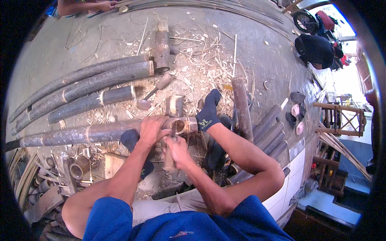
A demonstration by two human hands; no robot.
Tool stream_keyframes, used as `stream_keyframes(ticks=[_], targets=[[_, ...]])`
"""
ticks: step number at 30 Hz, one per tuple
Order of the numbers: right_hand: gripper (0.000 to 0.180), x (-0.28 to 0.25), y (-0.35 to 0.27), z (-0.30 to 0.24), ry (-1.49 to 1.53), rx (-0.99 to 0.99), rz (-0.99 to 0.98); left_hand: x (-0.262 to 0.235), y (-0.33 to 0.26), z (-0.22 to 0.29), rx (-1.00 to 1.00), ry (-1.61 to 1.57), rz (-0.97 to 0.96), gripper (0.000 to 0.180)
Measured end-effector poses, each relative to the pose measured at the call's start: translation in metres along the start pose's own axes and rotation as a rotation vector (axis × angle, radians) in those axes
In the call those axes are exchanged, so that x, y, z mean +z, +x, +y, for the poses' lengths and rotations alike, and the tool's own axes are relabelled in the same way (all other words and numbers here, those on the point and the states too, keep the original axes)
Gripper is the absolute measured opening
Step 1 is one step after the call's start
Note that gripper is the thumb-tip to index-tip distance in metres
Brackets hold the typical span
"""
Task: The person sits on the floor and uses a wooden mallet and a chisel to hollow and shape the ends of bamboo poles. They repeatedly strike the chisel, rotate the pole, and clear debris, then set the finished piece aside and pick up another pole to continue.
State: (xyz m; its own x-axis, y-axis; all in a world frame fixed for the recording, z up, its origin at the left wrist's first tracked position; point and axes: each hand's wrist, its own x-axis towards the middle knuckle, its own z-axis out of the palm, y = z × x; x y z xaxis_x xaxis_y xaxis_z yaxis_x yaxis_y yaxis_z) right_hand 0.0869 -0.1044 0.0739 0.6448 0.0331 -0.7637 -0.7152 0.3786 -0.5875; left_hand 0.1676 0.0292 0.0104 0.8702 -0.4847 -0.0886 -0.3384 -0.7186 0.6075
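A thick dark bamboo pole lies across in front of me, with a round hole cut near its right end. My left hand is closed over the pole just left of this hole, its thumb side close to the blade. Wrapped round the wooden handle of a knife, my right hand is on the near side of the pole. The narrow blade points away from me into the hole; its tip is hard to make out. My socked foot is beside the pole's right end.
Several bamboo poles lie at the far left, near a wooden mallet and an upright bamboo piece. Shavings litter the floor. More bamboo lengths lie right. Another person's hand shows at the top left.
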Motion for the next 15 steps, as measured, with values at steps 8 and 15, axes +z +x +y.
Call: stream_keyframes(ticks=[8, 15], targets=[[0.013, 0.023, 0.000, -0.007, 0.642, 0.067, 0.016, -0.015, 0.012, 0.039, -0.225, 0.207, -0.152, 0.059], [0.015, -0.036, -0.016, 0.032, -0.266, -0.209, 0.296, -0.006, 0.013, 0.046, -0.071, 0.185, -0.088, 0.092]])
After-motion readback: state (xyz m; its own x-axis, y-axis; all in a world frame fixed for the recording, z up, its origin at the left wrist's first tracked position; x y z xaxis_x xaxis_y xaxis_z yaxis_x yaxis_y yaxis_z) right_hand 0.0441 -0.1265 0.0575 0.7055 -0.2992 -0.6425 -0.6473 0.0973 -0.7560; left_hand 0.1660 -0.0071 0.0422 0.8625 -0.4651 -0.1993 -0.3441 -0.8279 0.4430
